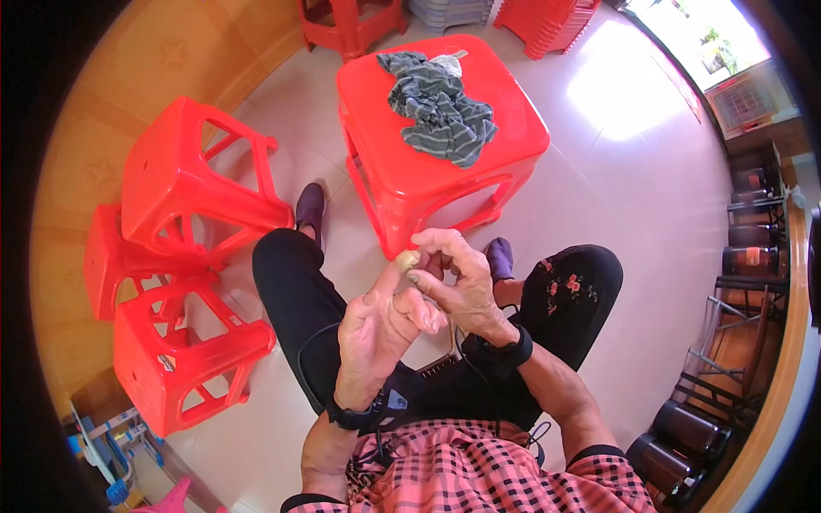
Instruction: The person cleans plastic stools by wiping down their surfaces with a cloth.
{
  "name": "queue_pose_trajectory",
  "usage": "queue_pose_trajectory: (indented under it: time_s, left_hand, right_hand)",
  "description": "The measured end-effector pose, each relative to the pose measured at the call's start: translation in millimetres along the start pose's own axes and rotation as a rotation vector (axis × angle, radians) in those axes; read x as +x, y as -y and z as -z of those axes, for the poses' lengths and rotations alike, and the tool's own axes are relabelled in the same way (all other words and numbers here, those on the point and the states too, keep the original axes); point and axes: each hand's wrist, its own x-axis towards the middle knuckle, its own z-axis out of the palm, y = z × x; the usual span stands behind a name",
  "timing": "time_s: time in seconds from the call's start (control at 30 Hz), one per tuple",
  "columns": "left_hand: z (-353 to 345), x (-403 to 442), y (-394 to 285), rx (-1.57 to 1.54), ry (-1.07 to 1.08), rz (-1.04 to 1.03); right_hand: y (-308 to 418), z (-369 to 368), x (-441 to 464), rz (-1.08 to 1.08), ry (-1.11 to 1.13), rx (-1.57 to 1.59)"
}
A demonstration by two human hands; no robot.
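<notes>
Above my lap, my right hand pinches a small gold-coloured ring between thumb and fingertips. It sits at the tip of the raised index finger of my left hand; whether it is a finger ring or a thimble I cannot tell. The thumb of that hand stands apart, while its other fingers are partly curled with no object visible in them. Beyond both hands, a crumpled dark grey-green striped cloth lies on a large red plastic stool, a small white piece beside it.
Several red stools stand or lie at the left by the wooden wall. More stacked stools are at the back. Dark jars line the right side. A bright doorway is at upper right. My knees flank the hands.
</notes>
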Motion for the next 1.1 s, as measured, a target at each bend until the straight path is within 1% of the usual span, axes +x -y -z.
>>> queue_pose_trajectory:
  time_s: [0.07,0.13,0.2,0.23,0.3,0.43,0.53,0.7,0.93,1.03,1.1]
  left_hand:
    - [0.2,0.2,-0.2,0.098,0.035,0.010]
    - [0.5,-0.2,0.5,0.091,0.043,0.005]
    - [0.8,-1.3,0.8,0.084,0.048,0.001]
    - [0.6,-1.5,0.8,0.079,0.049,0.003]
    - [-0.1,-1.5,0.8,0.074,0.051,0.006]
    - [0.3,-0.6,1.6,0.078,0.064,0.005]
    - [0.8,-0.7,3.3,0.079,0.076,-0.001]
    - [-0.8,-0.2,4.6,0.069,0.127,-0.006]
    - [0.7,-0.8,2.8,0.004,0.128,-0.006]
    - [0.4,-1.1,2.4,-0.029,0.132,-0.015]
    - [1.3,-1.2,2.7,-0.033,0.133,-0.020]
  right_hand:
    - [-3.7,-1.1,-0.9,0.036,0.004,-0.036]
    - [-4.9,-2.3,-1.7,0.073,0.009,-0.071]
    - [-3.2,-3.8,-2.8,0.016,-0.005,0.049]
    - [-2.3,-2.8,-3.5,0.015,-0.004,0.050]
    - [-0.7,1.1,-4.8,-0.105,0.049,0.092]
    - [-5.7,0.1,-6.3,-0.098,0.041,0.106]
    - [-4.9,-2.4,-4.8,-0.038,-0.013,0.103]
    - [-10.9,-4.2,-5.7,-0.042,-0.034,0.244]
    - [-10.8,-1.0,-4.8,-0.045,-0.011,0.200]
    - [-11.9,0.4,-4.5,-0.058,-0.032,0.254]
    - [-12.4,2.0,-4.7,-0.033,-0.022,0.191]
